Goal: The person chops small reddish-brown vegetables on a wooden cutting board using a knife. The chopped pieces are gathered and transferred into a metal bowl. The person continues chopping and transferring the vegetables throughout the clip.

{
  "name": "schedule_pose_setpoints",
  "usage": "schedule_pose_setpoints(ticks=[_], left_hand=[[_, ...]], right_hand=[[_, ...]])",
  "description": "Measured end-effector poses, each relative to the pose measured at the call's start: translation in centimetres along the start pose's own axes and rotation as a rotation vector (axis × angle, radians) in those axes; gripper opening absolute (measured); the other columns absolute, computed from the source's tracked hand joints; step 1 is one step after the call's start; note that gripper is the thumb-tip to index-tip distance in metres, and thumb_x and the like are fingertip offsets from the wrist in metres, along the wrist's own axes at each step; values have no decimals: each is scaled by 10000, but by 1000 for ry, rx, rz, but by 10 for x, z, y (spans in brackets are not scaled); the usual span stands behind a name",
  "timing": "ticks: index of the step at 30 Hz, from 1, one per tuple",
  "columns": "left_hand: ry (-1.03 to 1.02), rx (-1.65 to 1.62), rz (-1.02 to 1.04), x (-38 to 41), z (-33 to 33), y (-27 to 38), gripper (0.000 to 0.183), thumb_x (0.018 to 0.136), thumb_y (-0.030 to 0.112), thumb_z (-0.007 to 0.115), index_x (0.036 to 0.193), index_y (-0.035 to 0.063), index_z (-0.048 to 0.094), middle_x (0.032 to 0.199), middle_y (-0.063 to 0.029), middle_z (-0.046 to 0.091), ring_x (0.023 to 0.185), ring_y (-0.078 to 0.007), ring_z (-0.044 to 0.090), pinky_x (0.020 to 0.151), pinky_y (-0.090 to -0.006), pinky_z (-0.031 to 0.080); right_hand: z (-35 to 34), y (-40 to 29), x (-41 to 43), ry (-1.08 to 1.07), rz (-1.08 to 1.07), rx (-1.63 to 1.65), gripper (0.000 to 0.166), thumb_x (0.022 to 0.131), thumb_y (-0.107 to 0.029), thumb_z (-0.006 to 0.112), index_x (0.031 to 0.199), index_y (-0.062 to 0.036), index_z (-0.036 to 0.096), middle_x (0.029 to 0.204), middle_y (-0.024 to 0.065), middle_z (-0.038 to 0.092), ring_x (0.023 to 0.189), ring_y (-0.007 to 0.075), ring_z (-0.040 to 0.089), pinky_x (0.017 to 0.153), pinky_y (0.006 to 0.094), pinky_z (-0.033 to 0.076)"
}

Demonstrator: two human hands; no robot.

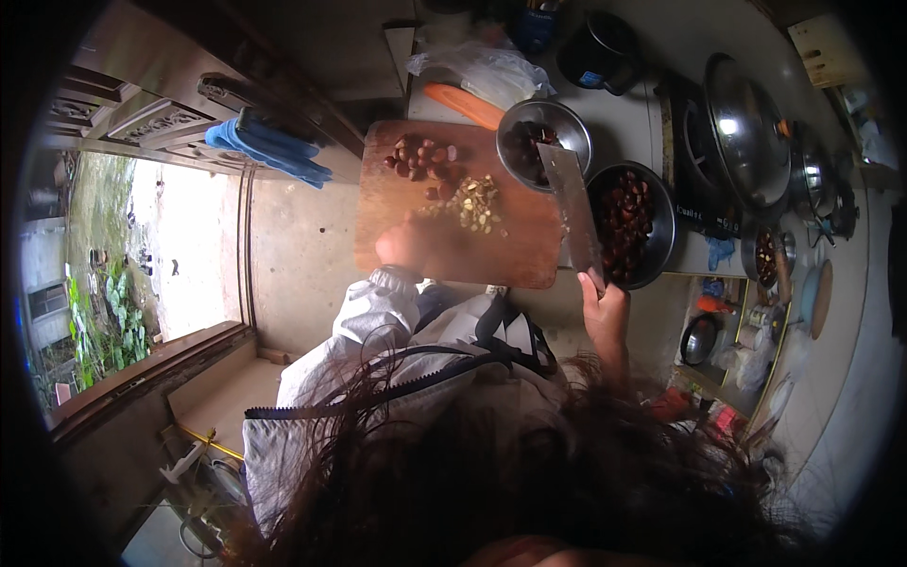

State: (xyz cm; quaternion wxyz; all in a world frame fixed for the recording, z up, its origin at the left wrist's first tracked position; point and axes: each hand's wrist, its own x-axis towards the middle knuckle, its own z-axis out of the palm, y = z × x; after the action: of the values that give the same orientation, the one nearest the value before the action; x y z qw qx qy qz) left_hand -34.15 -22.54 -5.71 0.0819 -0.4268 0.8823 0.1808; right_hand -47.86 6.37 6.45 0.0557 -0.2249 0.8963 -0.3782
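My right hand (606,308) grips a broad-bladed cleaver (575,209) by its handle. The blade points away from me, and its tip overlaps a small metal bowl (521,166) holding dark brown chestnuts (531,138). My left hand (398,246) is at the near left of a wooden cutting board (524,248); blur hides its fingers and anything between them. Beyond it, whole chestnuts (418,159) form a loose group on the board. Next to them sits a heap of pale yellowish chopped pieces (478,202). A larger metal bowl (666,244) full of brown chestnuts (623,227) stands right of the blade.
An orange flat object (460,103) and a clear plastic bag (489,71) lie behind the board. A dark pot (601,57) stands farther back. To the right is a stove (698,163) carrying a large lidded pan (751,135). Blue cloth (269,149) hangs at the left.
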Motion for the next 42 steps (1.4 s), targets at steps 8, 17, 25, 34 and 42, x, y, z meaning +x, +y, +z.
schedule_pose_setpoints(ticks=[8,17,25,34,42], left_hand=[[170,-122,190,-16,-18,7,343,788,271,675,1076,139,544,798,-76,654,677,-291,647,562,-399,490],[364,-395,306,7,-21,66,188,829,220,657,966,117,580,714,-92,668,624,-284,653,531,-373,493],[403,-814,327,30,-54,143,289,783,289,740,891,61,599,667,-78,630,547,-209,608,507,-323,452],[387,-289,94,38,-10,11,215,784,288,689,958,187,613,675,-39,638,647,-283,647,577,-403,492],[304,-384,-100,3,-40,-22,275,788,407,678,894,159,628,735,-75,674,694,-293,660,589,-406,502]], right_hand=[[0,-15,-1,-80,-14,-42,192,836,-190,663,815,-1,631,737,187,614,697,388,599,604,390,466],[-1,-7,-6,-25,-56,23,167,842,-152,662,844,14,644,722,201,617,686,373,622,588,375,467],[-6,-5,-7,6,42,25,185,853,-141,656,870,43,647,737,205,635,689,347,643,613,352,477],[7,2,-8,39,-34,25,210,843,-188,669,869,20,667,723,208,632,672,361,640,584,376,481],[38,-16,-17,-339,-119,-196,314,844,-307,636,698,-28,633,646,202,603,607,391,602,553,454,473]])
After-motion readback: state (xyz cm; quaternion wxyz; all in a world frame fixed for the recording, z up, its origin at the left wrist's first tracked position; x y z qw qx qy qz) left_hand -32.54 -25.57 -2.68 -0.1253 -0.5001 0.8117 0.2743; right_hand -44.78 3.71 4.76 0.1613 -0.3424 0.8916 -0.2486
